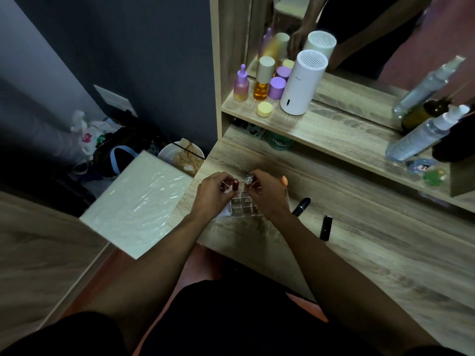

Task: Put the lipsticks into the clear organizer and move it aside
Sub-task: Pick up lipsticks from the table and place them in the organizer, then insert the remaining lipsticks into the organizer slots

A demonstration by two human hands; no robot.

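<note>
The clear organizer (243,207) with its grid of compartments sits on the wooden vanity table (359,253), partly hidden under both hands. My left hand (213,194) pinches a dark red lipstick (236,184) upright over the organizer's far left part. My right hand (267,194) holds a lipstick with a silvery clear top (248,179) upright over the far middle cells. Two black lipsticks lie on the table to the right: one (301,206) close to my right wrist, the other (326,228) further right.
A raised shelf (334,129) holds purple and amber bottles (262,80), a yellow jar (265,109), a white cylindrical device (302,83) and spray bottles (424,134) before a mirror. A cream padded stool (138,204) and a white bin (181,156) stand left of the table.
</note>
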